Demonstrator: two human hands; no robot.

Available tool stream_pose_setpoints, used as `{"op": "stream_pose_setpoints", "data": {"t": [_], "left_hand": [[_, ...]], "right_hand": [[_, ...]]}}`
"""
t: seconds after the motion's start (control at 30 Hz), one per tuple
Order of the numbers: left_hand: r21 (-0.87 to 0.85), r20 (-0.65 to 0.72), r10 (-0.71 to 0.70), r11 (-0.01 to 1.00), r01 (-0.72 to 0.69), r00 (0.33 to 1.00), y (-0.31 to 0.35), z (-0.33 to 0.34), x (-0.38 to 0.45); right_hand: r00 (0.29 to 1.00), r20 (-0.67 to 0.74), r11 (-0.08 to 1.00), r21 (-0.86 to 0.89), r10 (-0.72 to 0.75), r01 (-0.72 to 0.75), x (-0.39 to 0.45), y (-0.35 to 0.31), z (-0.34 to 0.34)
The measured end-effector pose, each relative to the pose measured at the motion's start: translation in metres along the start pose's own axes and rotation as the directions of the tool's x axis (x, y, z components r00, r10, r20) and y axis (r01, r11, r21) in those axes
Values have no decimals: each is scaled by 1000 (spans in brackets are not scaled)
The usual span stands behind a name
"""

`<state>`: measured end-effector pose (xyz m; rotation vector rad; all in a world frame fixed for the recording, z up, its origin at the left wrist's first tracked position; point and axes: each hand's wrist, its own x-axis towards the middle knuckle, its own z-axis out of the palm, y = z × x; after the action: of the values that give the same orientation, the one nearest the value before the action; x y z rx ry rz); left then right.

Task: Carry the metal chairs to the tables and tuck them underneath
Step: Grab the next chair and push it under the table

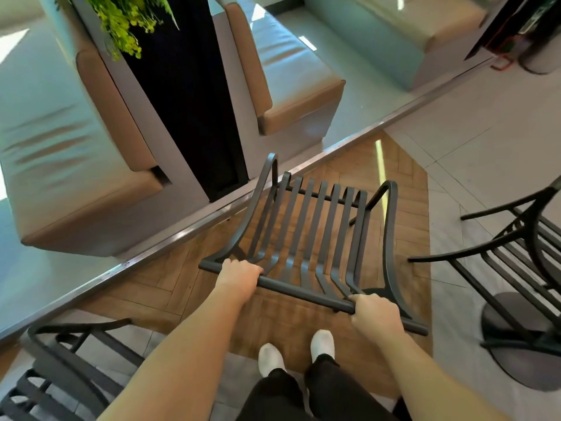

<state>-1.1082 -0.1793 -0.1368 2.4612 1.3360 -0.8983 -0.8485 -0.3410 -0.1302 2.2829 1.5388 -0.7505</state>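
Observation:
A dark metal chair (315, 226) with a slatted seat and curved armrests stands in front of me over the wooden herringbone floor. My left hand (238, 276) grips the left part of its top back rail. My right hand (376, 314) grips the right part of the same rail. A second metal chair (516, 253) is at the right edge, close to a round table base (510, 338). A third metal chair (63, 369) sits at the lower left. No table top is in view.
A raised platform with a metal edge strip (170, 241) runs diagonally ahead, carrying tan and pale-blue booth benches (69, 165) and a dark planter column (188, 95) with green plants. Pale floor tiles (485, 123) spread to the right. My white shoes (270, 358) stand just behind the chair.

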Motion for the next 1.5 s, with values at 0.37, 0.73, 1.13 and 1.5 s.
{"op": "stream_pose_setpoints", "data": {"t": [0.37,0.73,1.13,1.5], "left_hand": [[14,-5,22,1000,-22,1000,-4,2,0],[4,60,256,967,-256,965,-52,-10,14],[53,173,329,938,-343,928,-86,-27,35],[119,249,411,886,-449,877,-114,-36,66]], "right_hand": [[1000,-6,999,30,17,-17,-12,-6,0],[982,-20,980,70,188,-187,-19,-56,2],[958,7,947,151,285,-283,-21,-101,-4],[935,38,916,190,353,-353,-26,-141,-20]]}}
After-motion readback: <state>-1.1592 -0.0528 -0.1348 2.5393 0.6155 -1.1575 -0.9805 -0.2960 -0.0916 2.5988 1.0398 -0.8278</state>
